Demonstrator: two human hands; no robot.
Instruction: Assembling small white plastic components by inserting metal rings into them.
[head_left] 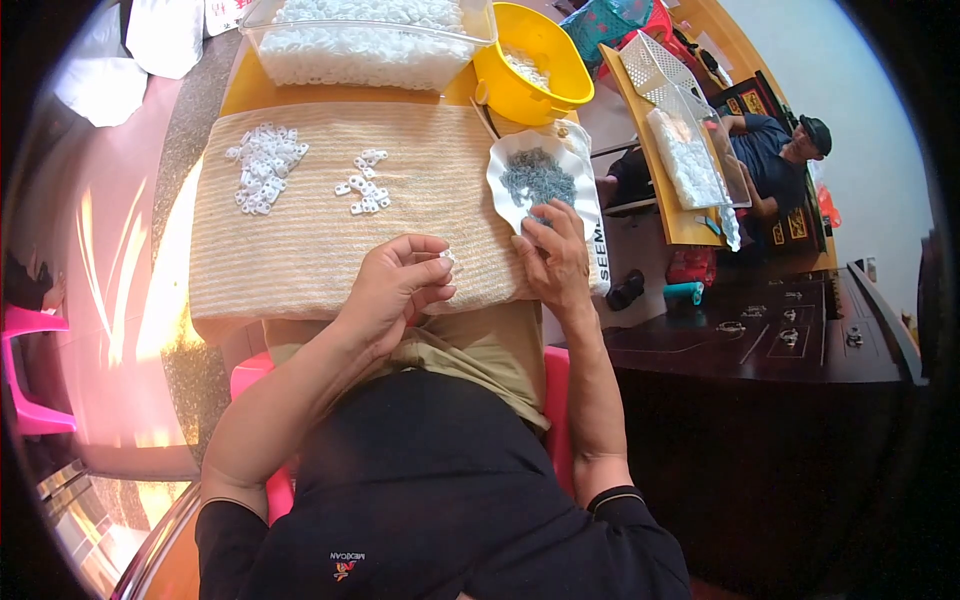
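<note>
My left hand (405, 280) is raised over the near edge of the towel, thumb and forefinger pinching a small white plastic piece (447, 256). On the right, my right hand (556, 250) reaches over the near rim of a white scalloped dish (508, 160), its fingertips at a heap of small grey-blue parts (540, 178). Whether those fingers grip one of the parts is hidden. A larger pile of white plastic pieces (265, 168) lies at the towel's far left, and a smaller group of the same pieces (368, 190) lies near its middle.
A striped beige towel (300, 270) covers the near tabletop. Behind it stand a clear bin (370, 70) full of white pieces and a yellow tub (560, 100). At the right, a person (775, 150) sits by another table (650, 220) holding a clear box of white parts.
</note>
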